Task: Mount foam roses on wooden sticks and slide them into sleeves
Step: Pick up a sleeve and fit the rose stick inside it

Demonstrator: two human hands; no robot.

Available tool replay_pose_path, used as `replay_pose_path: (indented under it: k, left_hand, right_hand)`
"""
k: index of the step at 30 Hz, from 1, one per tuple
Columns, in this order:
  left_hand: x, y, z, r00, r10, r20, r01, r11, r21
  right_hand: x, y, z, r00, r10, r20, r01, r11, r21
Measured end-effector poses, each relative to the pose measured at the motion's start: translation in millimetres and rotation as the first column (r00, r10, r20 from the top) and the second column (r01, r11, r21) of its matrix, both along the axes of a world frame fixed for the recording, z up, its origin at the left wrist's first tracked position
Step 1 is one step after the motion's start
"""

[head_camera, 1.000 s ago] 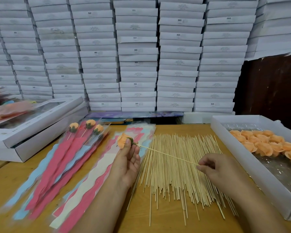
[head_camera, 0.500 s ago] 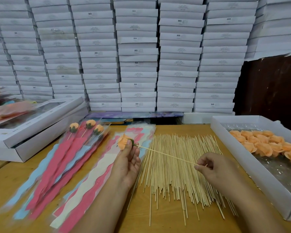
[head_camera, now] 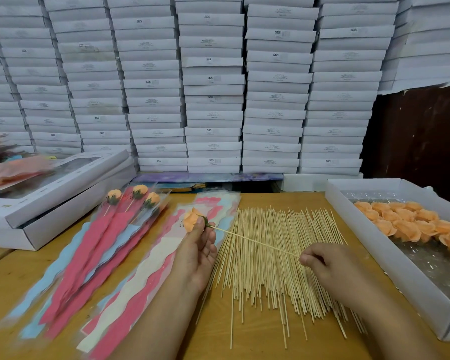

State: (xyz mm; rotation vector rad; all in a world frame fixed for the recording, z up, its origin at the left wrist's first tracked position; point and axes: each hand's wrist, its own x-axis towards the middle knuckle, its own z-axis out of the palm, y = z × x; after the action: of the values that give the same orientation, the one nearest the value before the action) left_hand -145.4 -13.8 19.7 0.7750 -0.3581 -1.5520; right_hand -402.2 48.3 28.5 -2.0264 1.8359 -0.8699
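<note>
Little has moved: left hand (head_camera: 196, 252) holds rose (head_camera: 192, 220), right hand (head_camera: 325, 263) pinches stick (head_camera: 255, 241).

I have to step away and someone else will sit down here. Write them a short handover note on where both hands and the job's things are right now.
Left hand holds an orange foam rose by its green base. Right hand pinches the far end of the stick that runs into that rose.
Spare sticks lie spread on the table under both hands. Loose roses sit in the white tray on the right.
Done: three roses in sleeves on the left.
Left: seat this rose, slide it into one of the empty sleeves beside the left hand, then carry on with the tray.
</note>
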Motion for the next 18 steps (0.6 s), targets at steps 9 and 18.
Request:
replay_pose_path:
  k: [9,18]
  left_hand:
    - [-0.4,0.1,-1.2,1.000,0.000,0.017,0.000,1.000,0.002]
    - [-3.1,-0.3,0.5,0.998,-0.010,0.058,0.010,1.000,-0.003]
  right_hand:
    - [1.3,1.6,0.8,0.997,-0.029,0.065,0.031,0.999,-0.022]
    - [-0.7,0.4,-2.1,0.998,0.037,-0.053,-0.034,0.998,0.059]
